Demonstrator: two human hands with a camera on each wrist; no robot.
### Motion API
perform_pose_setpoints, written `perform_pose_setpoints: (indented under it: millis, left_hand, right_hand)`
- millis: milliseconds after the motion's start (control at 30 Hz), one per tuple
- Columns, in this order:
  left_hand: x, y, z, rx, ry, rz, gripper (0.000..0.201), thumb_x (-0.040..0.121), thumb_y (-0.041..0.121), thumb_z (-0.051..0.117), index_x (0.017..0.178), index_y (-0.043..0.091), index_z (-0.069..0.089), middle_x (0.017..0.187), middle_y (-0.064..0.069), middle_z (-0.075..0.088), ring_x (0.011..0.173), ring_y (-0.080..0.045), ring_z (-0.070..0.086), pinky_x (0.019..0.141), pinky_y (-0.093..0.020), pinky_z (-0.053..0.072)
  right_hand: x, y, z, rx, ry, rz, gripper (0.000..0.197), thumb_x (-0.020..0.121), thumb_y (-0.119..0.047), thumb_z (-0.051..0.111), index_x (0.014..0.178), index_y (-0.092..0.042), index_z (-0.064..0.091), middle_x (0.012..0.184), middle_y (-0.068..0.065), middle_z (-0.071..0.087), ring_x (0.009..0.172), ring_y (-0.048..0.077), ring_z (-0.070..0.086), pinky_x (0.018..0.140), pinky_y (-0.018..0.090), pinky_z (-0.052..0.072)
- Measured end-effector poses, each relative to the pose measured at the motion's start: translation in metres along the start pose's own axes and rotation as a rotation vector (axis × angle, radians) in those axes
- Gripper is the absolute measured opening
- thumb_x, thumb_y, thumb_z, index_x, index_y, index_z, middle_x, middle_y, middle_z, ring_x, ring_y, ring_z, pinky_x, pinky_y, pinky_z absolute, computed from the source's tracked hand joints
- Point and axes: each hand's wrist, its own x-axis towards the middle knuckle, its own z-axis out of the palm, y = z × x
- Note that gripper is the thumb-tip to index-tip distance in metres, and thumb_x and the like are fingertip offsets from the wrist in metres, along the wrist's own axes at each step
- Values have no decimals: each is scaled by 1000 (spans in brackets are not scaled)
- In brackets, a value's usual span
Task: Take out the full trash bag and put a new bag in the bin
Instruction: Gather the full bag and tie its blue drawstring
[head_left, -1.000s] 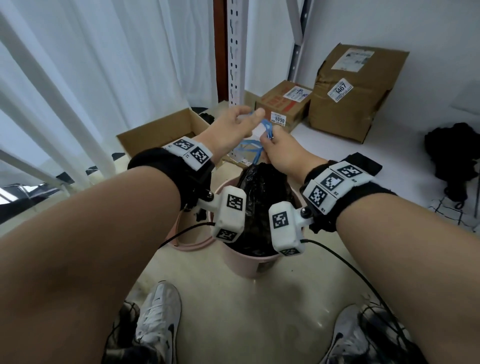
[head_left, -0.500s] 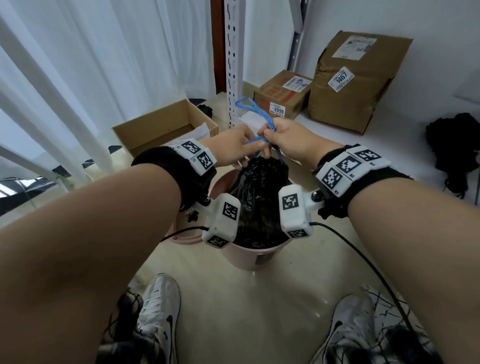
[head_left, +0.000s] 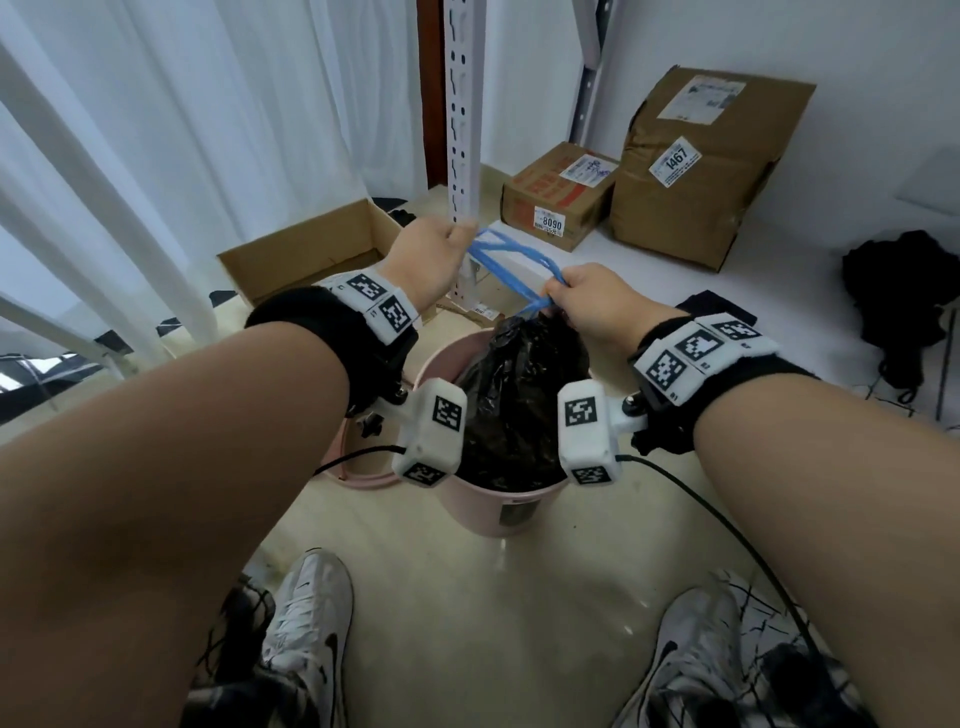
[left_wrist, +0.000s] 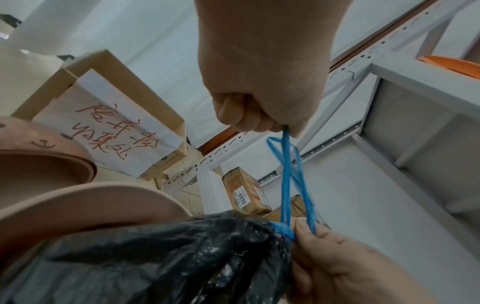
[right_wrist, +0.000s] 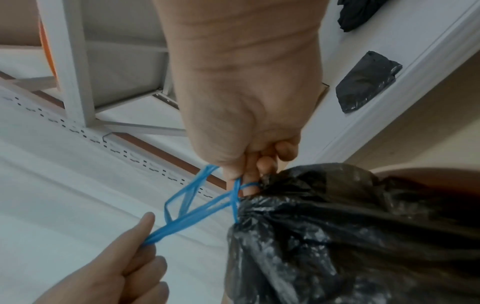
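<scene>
A full black trash bag (head_left: 511, 400) sits in a pink bin (head_left: 498, 506) on the floor between my feet. Its neck is gathered by blue drawstrings (head_left: 511, 265). My left hand (head_left: 434, 254) grips one end of the strings (left_wrist: 287, 162), pulled up and to the left. My right hand (head_left: 587, 301) pinches the strings right at the bag's neck (right_wrist: 249, 185). The strings cross between the two hands. A folded black bag (right_wrist: 363, 82) lies on the white ledge to the right.
A second pink bin (head_left: 363, 467) stands behind the left wrist camera. An open cardboard box (head_left: 306, 249), a white shelf post (head_left: 462, 130) and two sealed parcels (head_left: 561, 195) (head_left: 696, 166) stand beyond the bin. Dark cloth (head_left: 898, 291) lies at the right.
My left hand has pulled away up and to the left with its string end, and the strings now stretch out between the hands. My right hand stays at the bag's neck.
</scene>
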Motion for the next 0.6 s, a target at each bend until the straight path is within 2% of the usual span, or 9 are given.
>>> perform_pose_setpoints:
  millis: [67, 100, 200, 267, 367, 433, 500, 567, 600]
  left_hand:
    - [-2, 3, -2, -126, 6, 8, 40, 98, 36, 40, 65, 16, 32, 57, -2, 28, 48, -14, 26, 49, -28, 25]
    - [-3, 4, -2, -180, 9, 7, 36, 97, 36, 43, 69, 15, 35, 58, -3, 29, 48, -14, 27, 49, -28, 25]
    - [-3, 10, 2, -372, 25, -22, 33, 97, 27, 44, 68, 16, 35, 58, -3, 35, 45, -14, 32, 44, -23, 30]
    - [-3, 15, 5, -454, 47, -45, 32, 99, 23, 42, 68, 15, 37, 58, -5, 46, 42, -13, 44, 41, -21, 39]
    - [-4, 20, 8, -490, 54, -50, 25, 98, 17, 44, 73, 14, 39, 65, -8, 56, 52, -16, 57, 56, -26, 52]
    - [-3, 20, 9, -458, 63, -48, 22, 94, 8, 45, 74, 13, 38, 68, -7, 56, 56, -17, 59, 63, -29, 55]
    - [-2, 21, 10, -453, 39, -63, 17, 91, 2, 42, 78, 10, 39, 74, -9, 59, 59, -19, 60, 65, -30, 56]
    - [-2, 21, 10, -483, -10, -68, 11, 91, -2, 39, 85, 7, 41, 75, -11, 61, 53, -17, 57, 55, -27, 52]
    - [-3, 21, 10, -471, -38, -70, 12, 90, -3, 39, 84, 6, 41, 69, -11, 59, 47, -16, 53, 48, -25, 46]
  right_hand:
    - [-3, -4, -3, 174, 19, 51, 28, 102, -14, 36, 86, -8, 59, 66, 1, 52, 51, 11, 38, 40, 12, 34]
    - [-4, -5, -3, 220, 5, 75, 29, 102, -16, 34, 89, -10, 59, 68, 2, 53, 51, 11, 38, 39, 13, 34]
    - [-6, -9, 0, 336, -90, 126, 32, 103, -21, 32, 81, -17, 56, 71, 4, 52, 46, 11, 39, 45, 20, 30]
    - [-8, -14, 2, 459, -159, 161, 31, 103, -25, 32, 81, -17, 52, 71, 7, 52, 36, 8, 38, 41, 16, 29]
    - [-10, -21, 2, 520, -215, 167, 37, 103, -32, 31, 83, -13, 57, 61, 3, 46, 32, 5, 31, 37, 14, 26]
    - [-11, -26, -1, 512, -231, 171, 41, 102, -35, 34, 83, -11, 61, 57, -1, 40, 35, 5, 28, 37, 16, 24]
    - [-11, -29, -3, 511, -244, 181, 40, 101, -34, 38, 81, -9, 62, 56, -2, 37, 37, 5, 29, 38, 16, 24]
    - [-11, -29, -4, 526, -223, 198, 35, 100, -29, 42, 80, -8, 62, 57, -1, 39, 35, 3, 35, 37, 14, 29]
    - [-11, -27, -6, 547, -202, 210, 32, 100, -25, 43, 80, -8, 61, 59, -1, 42, 34, 2, 39, 37, 13, 33]
